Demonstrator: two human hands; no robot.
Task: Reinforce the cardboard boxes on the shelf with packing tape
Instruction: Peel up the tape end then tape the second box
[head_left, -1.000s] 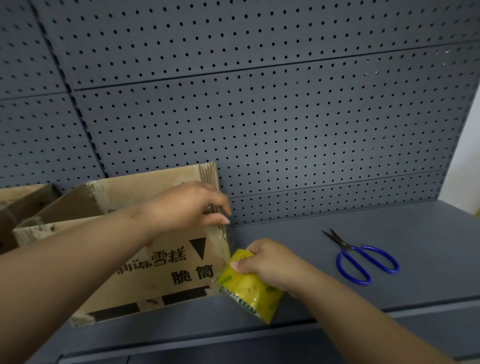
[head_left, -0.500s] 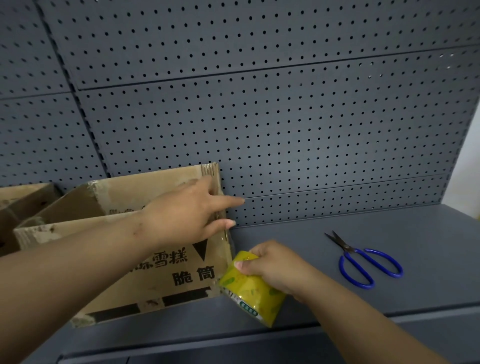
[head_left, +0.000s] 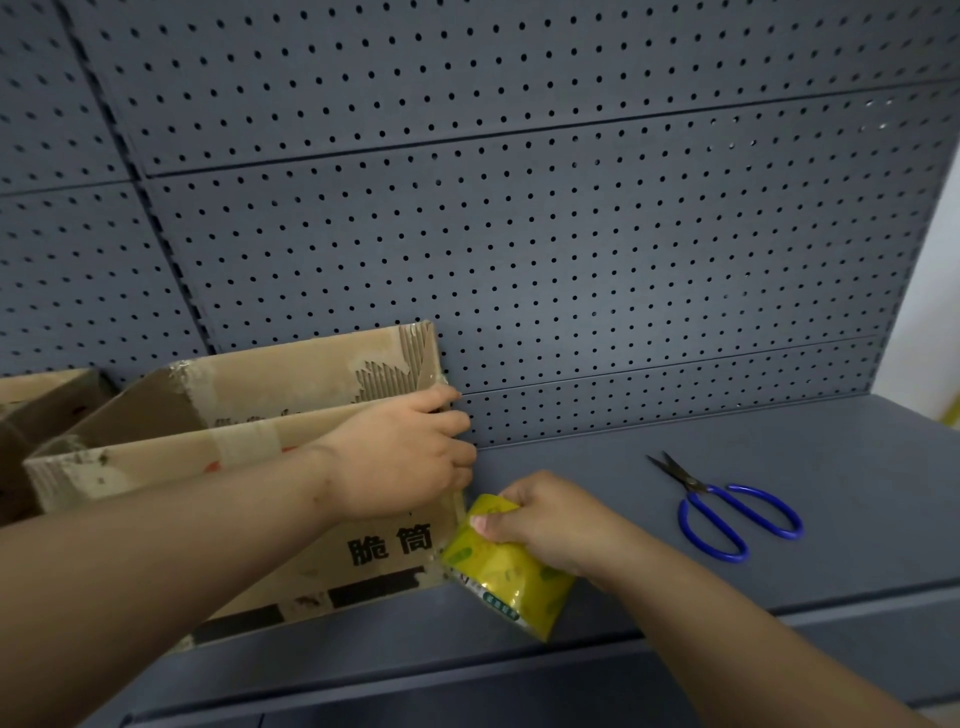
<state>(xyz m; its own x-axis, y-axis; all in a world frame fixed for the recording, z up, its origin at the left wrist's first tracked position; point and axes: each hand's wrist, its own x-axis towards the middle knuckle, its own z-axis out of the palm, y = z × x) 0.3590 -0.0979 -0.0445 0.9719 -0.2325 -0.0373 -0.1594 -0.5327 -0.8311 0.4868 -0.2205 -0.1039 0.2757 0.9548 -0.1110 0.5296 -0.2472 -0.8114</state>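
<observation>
Left hand (head_left: 410, 457) is gripping the box (head_left: 291, 379) corner, right hand (head_left: 540, 519) at its 4 o'clock is clutching the tape roll (head_left: 509, 577), so a crooked pull is probably risking wrinkles.

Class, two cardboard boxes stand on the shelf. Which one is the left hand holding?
The printed box, beside the tape roll the right hand holds; the left hand curls round its right corner. The other box at far left is untouched.
</observation>
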